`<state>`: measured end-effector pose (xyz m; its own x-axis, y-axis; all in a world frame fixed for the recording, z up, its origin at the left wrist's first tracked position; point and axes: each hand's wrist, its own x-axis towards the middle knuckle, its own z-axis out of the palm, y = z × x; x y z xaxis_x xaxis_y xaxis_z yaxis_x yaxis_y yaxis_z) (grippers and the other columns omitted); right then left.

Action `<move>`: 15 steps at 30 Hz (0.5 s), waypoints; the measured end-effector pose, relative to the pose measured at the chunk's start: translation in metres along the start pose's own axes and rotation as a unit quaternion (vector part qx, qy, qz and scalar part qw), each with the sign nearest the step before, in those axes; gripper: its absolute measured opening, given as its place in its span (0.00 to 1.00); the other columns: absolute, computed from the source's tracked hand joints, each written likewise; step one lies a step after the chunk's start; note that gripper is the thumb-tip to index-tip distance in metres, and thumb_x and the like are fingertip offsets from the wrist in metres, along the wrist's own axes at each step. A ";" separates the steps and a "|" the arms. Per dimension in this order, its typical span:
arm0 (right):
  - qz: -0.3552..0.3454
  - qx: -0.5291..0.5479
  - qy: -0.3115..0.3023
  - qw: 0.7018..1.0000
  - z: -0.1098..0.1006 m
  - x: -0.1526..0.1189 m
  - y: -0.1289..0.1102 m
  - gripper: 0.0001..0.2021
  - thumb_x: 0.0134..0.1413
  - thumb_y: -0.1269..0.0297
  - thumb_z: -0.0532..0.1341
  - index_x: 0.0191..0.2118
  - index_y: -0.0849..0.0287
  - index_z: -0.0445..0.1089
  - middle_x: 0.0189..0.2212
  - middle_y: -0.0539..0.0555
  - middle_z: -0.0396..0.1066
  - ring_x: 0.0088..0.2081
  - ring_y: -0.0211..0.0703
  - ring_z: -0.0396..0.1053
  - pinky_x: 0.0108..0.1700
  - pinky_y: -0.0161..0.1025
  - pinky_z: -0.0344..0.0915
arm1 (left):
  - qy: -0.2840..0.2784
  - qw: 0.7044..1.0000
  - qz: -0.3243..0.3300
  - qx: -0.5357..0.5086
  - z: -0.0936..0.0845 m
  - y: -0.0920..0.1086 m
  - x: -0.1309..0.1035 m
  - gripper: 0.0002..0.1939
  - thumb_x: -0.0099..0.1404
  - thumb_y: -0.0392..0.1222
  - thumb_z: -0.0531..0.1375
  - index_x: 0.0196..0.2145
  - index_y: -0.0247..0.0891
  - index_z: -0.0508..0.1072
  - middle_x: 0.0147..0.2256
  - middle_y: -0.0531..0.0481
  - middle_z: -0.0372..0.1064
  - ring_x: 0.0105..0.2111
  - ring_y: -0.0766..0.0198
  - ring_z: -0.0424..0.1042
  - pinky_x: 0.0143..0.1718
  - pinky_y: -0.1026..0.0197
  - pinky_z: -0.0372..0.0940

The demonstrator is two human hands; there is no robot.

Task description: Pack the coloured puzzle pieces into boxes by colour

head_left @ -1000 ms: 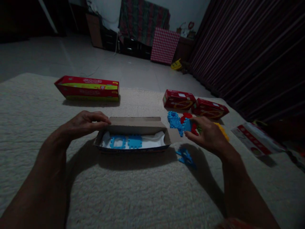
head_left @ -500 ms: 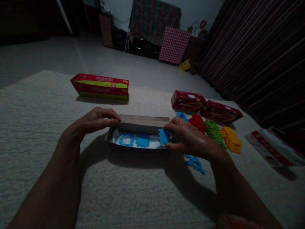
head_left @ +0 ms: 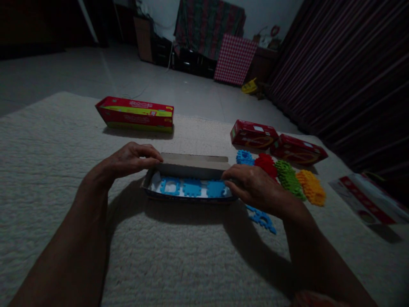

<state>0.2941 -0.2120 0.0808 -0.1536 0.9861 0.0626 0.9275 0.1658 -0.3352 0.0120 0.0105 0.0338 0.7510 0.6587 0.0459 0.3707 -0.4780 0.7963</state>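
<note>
An open cardboard box (head_left: 191, 199) with a white lining lies on the cream quilted mat. Its raised lid flap (head_left: 194, 159) stands along the far side. Three blue interlocking tiles (head_left: 192, 187) sit in a row inside. My left hand (head_left: 136, 158) pinches the flap's left corner. My right hand (head_left: 252, 181) is at the box's right end, fingers closed at the edge of the rightmost blue tile (head_left: 215, 188); its fingertips are partly hidden. Beside that wrist, more blue tiles (head_left: 262, 219) lie on the mat.
Stacks of blue (head_left: 244, 157), red (head_left: 266, 165), green (head_left: 289, 179) and yellow tiles (head_left: 311, 187) lie to the right. Behind them are two dark red boxes (head_left: 254, 134). A red and yellow box (head_left: 137, 114) stands at the back left, a white and red carton (head_left: 364, 198) far right.
My right hand has lowered the tilted blue tile flat into the box, in line with the other two, and its fingers have drawn closer together. My left hand stays on the flap.
</note>
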 end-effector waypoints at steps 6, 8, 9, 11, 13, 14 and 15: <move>-0.001 0.021 -0.079 0.997 0.008 0.007 -0.010 0.09 0.63 0.70 0.53 0.34 0.57 0.70 0.26 0.50 0.68 0.27 0.36 0.63 0.31 0.35 0.54 | -0.007 1.000 0.002 -0.002 -0.001 -0.001 0.000 0.13 0.55 0.51 0.64 0.31 0.40 0.82 0.35 0.45 0.78 0.38 0.56 0.75 0.41 0.57 0.70; 0.006 0.002 -0.102 0.995 0.012 0.009 -0.012 0.10 0.64 0.70 0.52 0.30 0.57 0.65 0.24 0.49 0.65 0.25 0.36 0.60 0.30 0.36 0.51 | -0.006 1.000 0.004 -0.002 0.000 0.000 0.000 0.13 0.55 0.50 0.64 0.30 0.40 0.82 0.35 0.46 0.78 0.37 0.57 0.75 0.40 0.57 0.70; 0.010 -0.007 -0.112 0.994 0.013 0.010 -0.012 0.11 0.64 0.70 0.51 0.29 0.57 0.63 0.23 0.48 0.64 0.25 0.35 0.58 0.29 0.37 0.49 | -0.004 1.000 0.004 -0.003 0.000 -0.001 0.000 0.13 0.55 0.51 0.64 0.30 0.40 0.82 0.35 0.46 0.78 0.37 0.57 0.75 0.40 0.57 0.70; 0.017 -0.020 -0.127 0.992 0.016 0.011 -0.013 0.11 0.65 0.69 0.50 0.29 0.56 0.60 0.23 0.48 0.62 0.24 0.35 0.56 0.29 0.37 0.47 | -0.002 1.000 0.003 -0.006 0.000 -0.001 0.000 0.13 0.55 0.51 0.64 0.31 0.40 0.82 0.35 0.46 0.78 0.37 0.57 0.75 0.40 0.57 0.70; 0.019 -0.022 -0.138 0.990 0.017 0.012 -0.013 0.11 0.65 0.69 0.50 0.29 0.56 0.59 0.23 0.48 0.61 0.24 0.35 0.55 0.29 0.38 0.47 | -0.004 1.000 -0.001 -0.006 0.001 -0.002 0.000 0.13 0.55 0.51 0.64 0.31 0.40 0.82 0.36 0.46 0.78 0.38 0.57 0.75 0.41 0.57 0.70; 0.018 -0.020 -0.141 0.990 0.017 0.013 -0.014 0.11 0.65 0.69 0.50 0.29 0.56 0.59 0.23 0.48 0.61 0.24 0.35 0.55 0.29 0.38 0.46 | -0.005 1.000 -0.004 -0.005 0.001 -0.002 0.000 0.13 0.55 0.51 0.64 0.31 0.40 0.82 0.36 0.46 0.77 0.38 0.57 0.75 0.42 0.56 0.70; 0.017 -0.020 -0.144 0.989 0.016 0.013 -0.014 0.11 0.65 0.69 0.50 0.29 0.56 0.60 0.23 0.48 0.61 0.24 0.35 0.55 0.29 0.38 0.46 | -0.006 1.000 -0.007 -0.004 0.001 -0.002 0.000 0.14 0.55 0.51 0.64 0.31 0.40 0.82 0.36 0.46 0.77 0.38 0.57 0.75 0.43 0.56 0.70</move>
<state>0.2738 -0.2013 0.0710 -0.2078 0.9530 -0.2207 0.9453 0.1377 -0.2956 0.0112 0.0111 0.0315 0.7520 0.6586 0.0283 0.3768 -0.4647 0.8013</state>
